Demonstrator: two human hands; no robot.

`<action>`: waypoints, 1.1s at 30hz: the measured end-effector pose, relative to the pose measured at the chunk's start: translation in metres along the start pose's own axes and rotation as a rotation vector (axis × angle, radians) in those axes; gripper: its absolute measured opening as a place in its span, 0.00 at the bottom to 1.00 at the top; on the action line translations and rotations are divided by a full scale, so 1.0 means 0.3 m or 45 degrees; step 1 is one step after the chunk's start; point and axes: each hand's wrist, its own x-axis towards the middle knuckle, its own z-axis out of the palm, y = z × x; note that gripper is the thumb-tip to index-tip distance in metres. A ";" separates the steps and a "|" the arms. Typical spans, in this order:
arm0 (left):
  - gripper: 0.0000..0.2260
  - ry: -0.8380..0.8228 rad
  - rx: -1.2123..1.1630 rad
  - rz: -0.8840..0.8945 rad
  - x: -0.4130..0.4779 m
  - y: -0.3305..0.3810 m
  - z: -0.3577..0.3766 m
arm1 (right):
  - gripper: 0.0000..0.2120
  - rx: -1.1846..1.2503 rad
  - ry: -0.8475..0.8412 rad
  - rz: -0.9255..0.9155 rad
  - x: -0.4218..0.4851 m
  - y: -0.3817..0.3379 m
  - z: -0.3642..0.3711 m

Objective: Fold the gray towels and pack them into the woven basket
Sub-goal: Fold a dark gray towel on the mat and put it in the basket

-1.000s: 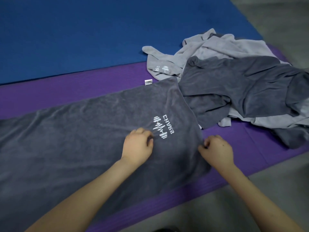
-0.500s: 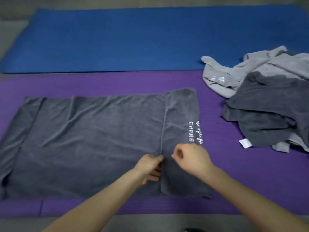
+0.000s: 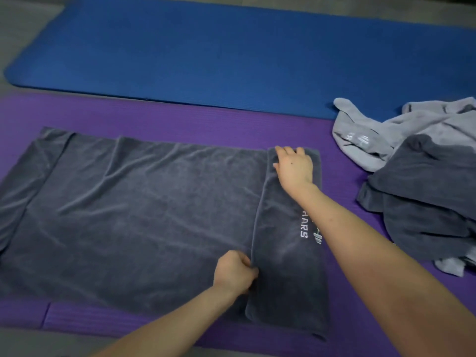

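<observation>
A dark gray towel (image 3: 144,215) lies spread flat on the purple mat (image 3: 180,117). Its right end is folded over into a narrow strip with white lettering. My left hand (image 3: 235,273) pinches the strip's folded-over edge near the front. My right hand (image 3: 293,166) lies flat with fingers spread on the strip's far end. The woven basket is not in view.
A crumpled pile of light gray towel (image 3: 371,135) and dark gray towel (image 3: 425,197) sits at the right of the purple mat. A blue mat (image 3: 231,47) lies beyond it. Gray floor (image 3: 38,341) shows along the front edge.
The towel's right end was folded over to the left. My right hand then slid from the near edge up to the strip's far end. My left hand stayed at the fold's edge.
</observation>
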 end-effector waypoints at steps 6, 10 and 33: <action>0.08 -0.104 -0.115 0.011 -0.001 0.005 -0.038 | 0.13 -0.227 -0.008 -0.025 0.153 0.007 0.022; 0.06 -0.164 -0.155 0.055 -0.037 0.042 -0.078 | 0.10 -0.091 0.083 0.028 0.139 0.031 0.032; 0.09 0.296 -0.586 -0.012 -0.318 -0.510 -1.323 | 0.06 0.741 0.183 -0.256 0.203 -1.256 -0.450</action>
